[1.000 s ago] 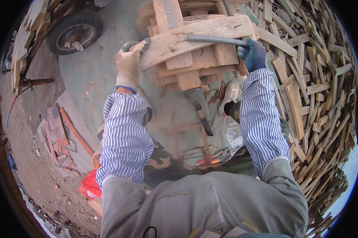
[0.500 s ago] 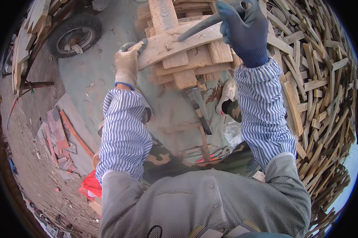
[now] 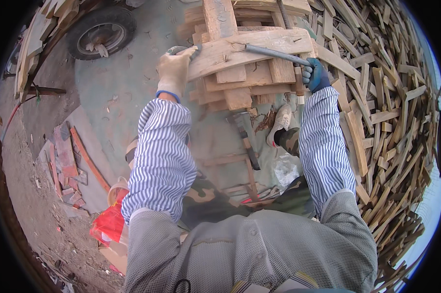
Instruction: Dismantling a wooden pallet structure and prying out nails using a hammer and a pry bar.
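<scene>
In my gloved right hand is a grey metal pipe, gripped near its right end. It slants left, low across a pale wooden board; whether it touches the board I cannot tell. My left hand, in a pale glove with a blue cuff, is closed on the left end of that board. Nails stick out of the board, which lies across a stack of wood blocks. Under my right hand shows a brown piece with a pale end, its kind unclear.
A hatchet-like tool with a dark handle lies on the green ground sheet between my feet. Heaped wood scraps fill the right side. A wheel lies at the far left, and a red bag sits at the near left.
My right hand has come down and slightly right, and the pipe now lies lower and flatter over the board. My left hand keeps hold of the board; the whole view has shifted slightly.
</scene>
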Demonstrator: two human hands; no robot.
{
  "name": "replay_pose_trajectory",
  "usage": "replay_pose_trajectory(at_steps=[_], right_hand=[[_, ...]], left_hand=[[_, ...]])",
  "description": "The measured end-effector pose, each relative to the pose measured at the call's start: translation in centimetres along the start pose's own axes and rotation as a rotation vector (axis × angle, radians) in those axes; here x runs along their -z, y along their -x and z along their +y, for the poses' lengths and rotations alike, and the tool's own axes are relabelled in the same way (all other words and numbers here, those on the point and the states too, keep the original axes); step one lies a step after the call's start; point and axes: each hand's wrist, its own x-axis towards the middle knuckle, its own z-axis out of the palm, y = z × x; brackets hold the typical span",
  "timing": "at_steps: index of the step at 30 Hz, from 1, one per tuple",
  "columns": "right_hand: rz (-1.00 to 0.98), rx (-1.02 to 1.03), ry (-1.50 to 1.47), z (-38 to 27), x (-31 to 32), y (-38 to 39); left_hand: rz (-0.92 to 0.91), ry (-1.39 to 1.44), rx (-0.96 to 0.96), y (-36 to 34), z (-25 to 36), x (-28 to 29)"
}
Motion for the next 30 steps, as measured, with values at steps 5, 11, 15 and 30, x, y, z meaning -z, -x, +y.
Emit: replay_pose_trajectory(at_steps=[5, 11, 15, 30], right_hand=[[-0.029, -0.075, 0.092, -2.6, -1.8, -1.1], [0.085, 0.427, 0.307, -6.1, -8.1, 7.6], [-0.201, 1.110, 0.720, -6.6, -17.4, 14.3], [-0.124, 0.101, 0.077, -0.8, -3.2, 5.0]], left_hand=[[0.018, -0.063, 0.031, 0.4, 0.9, -0.1], [0.030, -0.060, 0.032, 0.8, 1.0, -0.6], [0.021, -0.028, 0.025, 0.0, 0.0, -0.4], [0.034, -0.142, 0.003, 0.4, 0.6, -0.7]])
